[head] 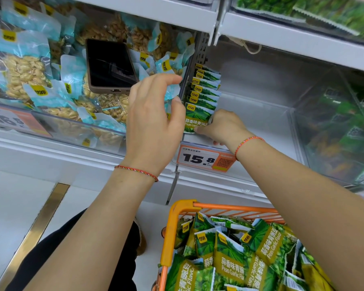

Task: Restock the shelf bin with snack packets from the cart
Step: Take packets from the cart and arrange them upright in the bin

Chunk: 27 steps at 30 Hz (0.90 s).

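So there's a row of green packets [200, 114] standing upright at the bin's [261, 127] left wall. Right hand [225, 128] looks like it's pinching the front one's lower edge, fingers mostly hidden. Left hand [153, 120] hovers beside them, fingers relaxed, holding nothing. More packets fill the orange cart [170, 227] below.
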{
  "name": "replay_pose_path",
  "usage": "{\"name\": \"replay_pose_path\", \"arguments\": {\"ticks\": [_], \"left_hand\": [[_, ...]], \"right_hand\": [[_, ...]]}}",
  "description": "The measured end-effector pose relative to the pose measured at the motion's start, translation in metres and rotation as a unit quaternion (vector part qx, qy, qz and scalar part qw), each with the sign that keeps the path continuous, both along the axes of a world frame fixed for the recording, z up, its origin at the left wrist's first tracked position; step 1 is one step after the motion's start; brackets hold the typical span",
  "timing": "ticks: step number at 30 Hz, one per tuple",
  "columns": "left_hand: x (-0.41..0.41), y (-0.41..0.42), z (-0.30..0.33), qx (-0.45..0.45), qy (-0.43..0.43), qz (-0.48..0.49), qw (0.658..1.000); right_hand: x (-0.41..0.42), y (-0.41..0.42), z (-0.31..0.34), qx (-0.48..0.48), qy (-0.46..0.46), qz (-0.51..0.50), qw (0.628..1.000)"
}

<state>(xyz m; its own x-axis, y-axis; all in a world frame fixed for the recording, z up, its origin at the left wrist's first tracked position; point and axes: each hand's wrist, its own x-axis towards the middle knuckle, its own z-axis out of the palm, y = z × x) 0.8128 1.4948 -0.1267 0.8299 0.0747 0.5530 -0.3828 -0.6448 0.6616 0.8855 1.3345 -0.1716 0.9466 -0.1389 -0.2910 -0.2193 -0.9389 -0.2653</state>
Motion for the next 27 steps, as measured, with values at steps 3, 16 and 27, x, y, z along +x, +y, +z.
{"name": "replay_pose_path", "arguments": {"ticks": [3,16,27], "left_hand": [[0.001,0.001,0.000,0.006,-0.001,-0.004,1.000],[-0.057,-0.007,0.035,-0.044,0.076,-0.220,0.972],[-0.152,-0.006,0.028,0.593,0.303,-0.323,0.672]], "right_hand": [[-0.005,-0.003,0.007,0.007,-0.003,-0.001,1.000],[-0.135,-0.033,0.111,0.195,-0.196,-0.006,0.961],[-0.250,-0.035,0.035,-0.018,0.129,0.160,0.979]]}}
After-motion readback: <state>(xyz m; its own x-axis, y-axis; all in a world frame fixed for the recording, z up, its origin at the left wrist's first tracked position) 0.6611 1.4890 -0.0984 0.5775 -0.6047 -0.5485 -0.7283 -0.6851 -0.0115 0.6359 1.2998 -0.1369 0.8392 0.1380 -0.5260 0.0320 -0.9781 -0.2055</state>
